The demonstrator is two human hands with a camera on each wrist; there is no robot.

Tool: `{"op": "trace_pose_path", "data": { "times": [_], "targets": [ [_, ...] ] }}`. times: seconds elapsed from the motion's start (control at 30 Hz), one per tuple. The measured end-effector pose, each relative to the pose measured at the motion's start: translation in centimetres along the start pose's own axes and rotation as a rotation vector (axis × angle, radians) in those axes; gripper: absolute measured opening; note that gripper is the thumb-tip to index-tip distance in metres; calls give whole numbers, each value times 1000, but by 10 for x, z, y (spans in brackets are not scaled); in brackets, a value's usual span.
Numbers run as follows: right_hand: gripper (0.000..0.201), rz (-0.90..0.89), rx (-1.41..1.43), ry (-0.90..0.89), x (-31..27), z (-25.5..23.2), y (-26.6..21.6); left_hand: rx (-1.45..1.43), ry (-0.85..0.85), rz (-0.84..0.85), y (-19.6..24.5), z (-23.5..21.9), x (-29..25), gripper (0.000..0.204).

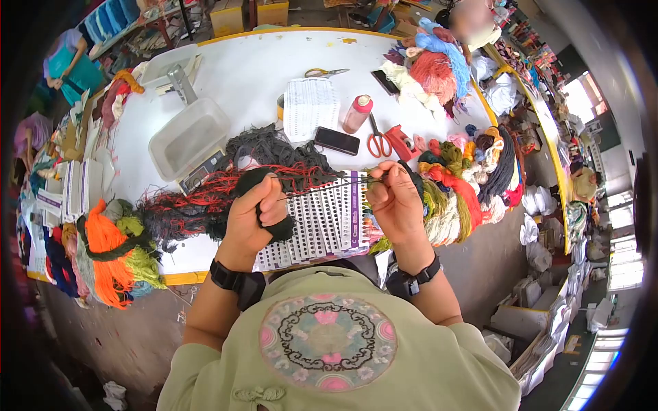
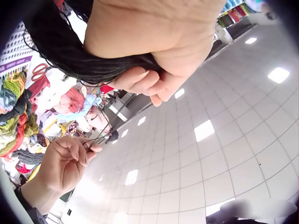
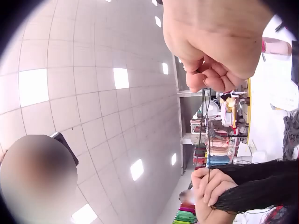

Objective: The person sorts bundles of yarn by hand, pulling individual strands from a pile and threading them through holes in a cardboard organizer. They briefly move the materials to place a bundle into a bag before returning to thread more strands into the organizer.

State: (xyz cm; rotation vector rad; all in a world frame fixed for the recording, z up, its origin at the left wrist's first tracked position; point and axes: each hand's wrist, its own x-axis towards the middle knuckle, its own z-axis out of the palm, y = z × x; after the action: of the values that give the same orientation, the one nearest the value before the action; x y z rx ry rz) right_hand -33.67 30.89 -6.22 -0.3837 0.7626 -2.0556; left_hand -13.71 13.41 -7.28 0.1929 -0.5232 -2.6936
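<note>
My left hand (image 1: 250, 216) grips a thick skein of black thread (image 2: 60, 51), its loops hanging on both sides of the fist. A few dark strands (image 3: 209, 126) run taut from that skein across to my right hand (image 1: 396, 202). The right fingers are curled and pinch the strand ends between thumb and fingertips, as the left wrist view also shows. Both hands are raised in front of the chest, above a white card with rows of holes (image 1: 319, 219) and purple print. Tangled red and black yarn (image 1: 199, 195) lies left of the card, by the left hand.
A heap of coloured skeins (image 1: 452, 192) lies on the right. Farther back are red-handled scissors (image 1: 378, 144), a red dispenser (image 1: 403, 142), a phone (image 1: 336, 140), a pink-capped bottle (image 1: 358, 114) and papers (image 1: 312, 106). A plastic tub (image 1: 188, 140) stands left, with orange yarn (image 1: 108, 253) nearer the edge.
</note>
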Motion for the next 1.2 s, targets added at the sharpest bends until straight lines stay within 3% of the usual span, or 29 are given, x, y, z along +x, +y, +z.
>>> {"op": "trace_pose_path", "data": {
  "times": [0.23,0.5,0.57,0.63,0.7,0.77,0.83,0.9,0.93,0.97,1.03,1.1,1.17,1.2],
  "targets": [
    [21,-82,-161,119,-8,1,-1,41,77,30,12,-6,-3,15],
    [17,-115,-86,132,-9,-8,-12,59,185,43,23,-17,-4,15],
    [15,-154,-213,234,-8,-9,-11,178,267,46,22,-12,-6,14],
    [17,-116,-324,194,-6,1,-8,374,315,55,14,3,-6,12],
    [26,0,-793,49,-5,31,-1,585,269,21,4,14,-1,13],
    [35,127,-816,-125,-7,52,11,697,222,17,-6,29,3,14],
    [33,149,-823,-198,-5,55,24,805,172,13,-7,36,3,15],
    [25,176,-1035,-350,-2,46,32,815,154,6,-6,39,3,17],
    [9,239,-972,-279,0,48,23,805,199,36,-5,37,2,17],
    [9,241,-973,-284,2,43,16,804,203,40,-1,33,0,17],
    [8,293,-649,-147,4,29,-4,772,218,17,10,25,-4,17],
    [10,314,-154,-126,12,11,-28,791,207,-1,20,22,-10,19],
    [12,231,218,-1,14,7,-45,757,191,-15,26,13,-14,20],
    [14,202,279,-23,15,5,-52,722,210,11,28,11,-15,20]
  ]
}}
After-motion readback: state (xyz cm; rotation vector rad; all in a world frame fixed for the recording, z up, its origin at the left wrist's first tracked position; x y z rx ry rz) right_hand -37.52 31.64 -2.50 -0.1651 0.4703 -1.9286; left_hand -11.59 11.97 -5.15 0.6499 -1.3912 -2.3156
